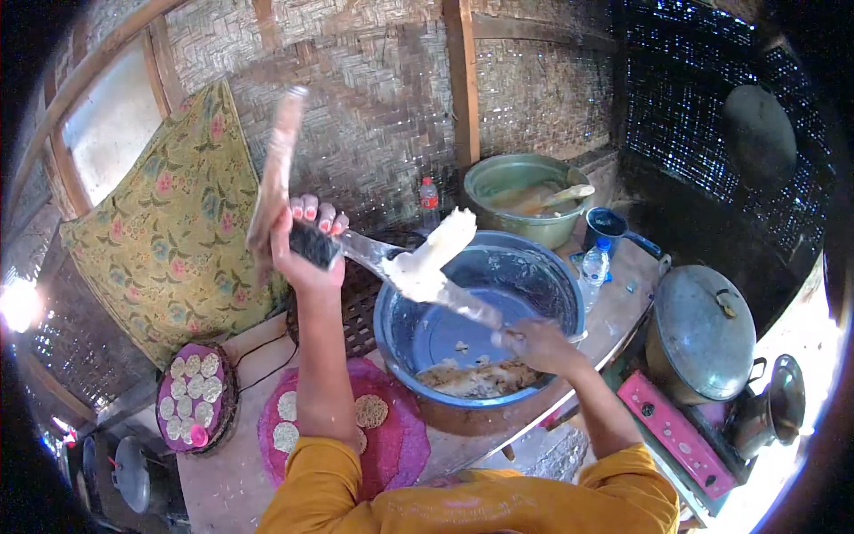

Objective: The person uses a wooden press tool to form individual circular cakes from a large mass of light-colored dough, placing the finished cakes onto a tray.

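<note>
My left hand (303, 250) is raised left of the blue plastic basin (393, 360), gripping a dark-handled tool (312, 244). A blurred wooden piece (283, 153) rises beside that hand; how it joins the tool is unclear. The tool's pale shaft (363, 252) reaches towards a lump of white dough-like paste (427, 260) above the basin. My right hand (540, 347), blurred over the basin's right side, is closed on a flat scraper-like tool (470, 307). Its far end meets the paste. More white paste (467, 380) with brown streaks lies along the basin's near side.
Pale flat discs lie on a magenta mat (407, 434) and a smaller round tray (167, 400). Behind stand a green basin (480, 200), a blue dipper (604, 223) and a plastic bottle (594, 270). A lidded metal pot (700, 334) and pink-fronted stove (677, 434) are right.
</note>
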`<move>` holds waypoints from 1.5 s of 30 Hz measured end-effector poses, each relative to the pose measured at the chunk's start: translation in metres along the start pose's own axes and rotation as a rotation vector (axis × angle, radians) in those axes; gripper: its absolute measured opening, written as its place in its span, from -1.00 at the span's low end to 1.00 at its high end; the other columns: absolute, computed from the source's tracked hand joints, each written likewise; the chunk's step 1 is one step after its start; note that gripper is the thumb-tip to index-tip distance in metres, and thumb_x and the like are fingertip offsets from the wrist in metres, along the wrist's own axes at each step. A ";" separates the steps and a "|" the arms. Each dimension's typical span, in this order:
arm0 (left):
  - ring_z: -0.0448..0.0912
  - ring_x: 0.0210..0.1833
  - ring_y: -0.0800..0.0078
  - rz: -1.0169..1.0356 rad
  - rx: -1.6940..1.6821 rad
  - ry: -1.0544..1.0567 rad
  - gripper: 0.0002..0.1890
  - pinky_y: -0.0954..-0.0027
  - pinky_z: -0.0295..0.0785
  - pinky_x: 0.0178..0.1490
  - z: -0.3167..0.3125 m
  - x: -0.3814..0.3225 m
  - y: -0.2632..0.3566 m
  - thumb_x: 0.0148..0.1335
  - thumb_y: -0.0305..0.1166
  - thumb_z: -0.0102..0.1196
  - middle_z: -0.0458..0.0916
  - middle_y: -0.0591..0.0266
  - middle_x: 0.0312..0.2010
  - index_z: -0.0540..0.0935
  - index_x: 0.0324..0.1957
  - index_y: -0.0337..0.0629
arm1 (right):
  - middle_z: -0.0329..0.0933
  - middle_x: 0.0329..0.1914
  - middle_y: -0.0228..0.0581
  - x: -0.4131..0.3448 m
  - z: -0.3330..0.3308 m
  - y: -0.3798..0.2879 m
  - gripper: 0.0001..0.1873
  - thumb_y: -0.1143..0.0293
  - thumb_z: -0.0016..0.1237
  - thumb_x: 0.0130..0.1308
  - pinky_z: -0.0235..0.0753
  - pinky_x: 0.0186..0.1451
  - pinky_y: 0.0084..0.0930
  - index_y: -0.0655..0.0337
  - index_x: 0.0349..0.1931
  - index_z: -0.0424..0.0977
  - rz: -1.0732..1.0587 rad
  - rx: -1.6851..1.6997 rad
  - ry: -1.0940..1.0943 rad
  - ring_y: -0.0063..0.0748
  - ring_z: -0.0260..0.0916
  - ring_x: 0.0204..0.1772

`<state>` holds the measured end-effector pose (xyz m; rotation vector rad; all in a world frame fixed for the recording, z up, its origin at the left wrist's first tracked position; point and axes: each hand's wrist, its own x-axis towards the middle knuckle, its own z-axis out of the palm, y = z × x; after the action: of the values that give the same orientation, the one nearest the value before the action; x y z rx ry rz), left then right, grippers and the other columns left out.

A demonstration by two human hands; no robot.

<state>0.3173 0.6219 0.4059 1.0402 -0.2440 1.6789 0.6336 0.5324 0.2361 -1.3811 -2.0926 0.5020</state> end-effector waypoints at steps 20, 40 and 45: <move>0.17 -0.72 0.57 -1.147 -0.366 -0.010 -0.59 0.56 0.03 -0.73 -0.029 -0.008 -0.131 0.16 0.11 -0.06 0.25 0.38 -0.54 0.33 -0.45 -0.02 | 0.53 -0.10 -0.08 0.040 -0.103 -0.043 -0.57 0.46 -0.13 0.24 0.45 -0.11 -0.28 -0.09 0.13 0.39 -0.255 -0.089 -0.188 -0.05 0.52 -0.18; 0.30 -0.71 0.45 0.364 0.339 0.788 -0.57 0.44 0.15 -0.72 -0.018 -0.007 -0.028 0.16 0.10 -0.12 0.38 0.27 -0.64 0.38 -0.46 -0.08 | 0.55 -0.10 0.03 -0.004 -0.010 -0.047 -0.59 0.57 -0.15 0.23 0.45 -0.04 -0.46 0.15 0.12 0.39 0.068 0.414 0.151 -0.31 0.54 -0.08; 0.33 -0.61 0.49 0.957 0.636 0.748 -0.58 0.50 0.23 -0.60 0.015 -0.014 -0.038 0.18 0.08 -0.12 0.33 0.24 -0.52 0.28 -0.43 -0.10 | 0.59 -0.25 -0.09 0.000 0.029 -0.064 -0.61 0.52 -0.20 0.29 0.46 -0.20 -0.44 0.12 0.13 0.39 0.300 0.533 0.152 -0.46 0.43 -0.40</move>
<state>0.3579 0.6172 0.3923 0.6514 0.3818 3.0173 0.5701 0.5069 0.2518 -1.3557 -1.4848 0.9638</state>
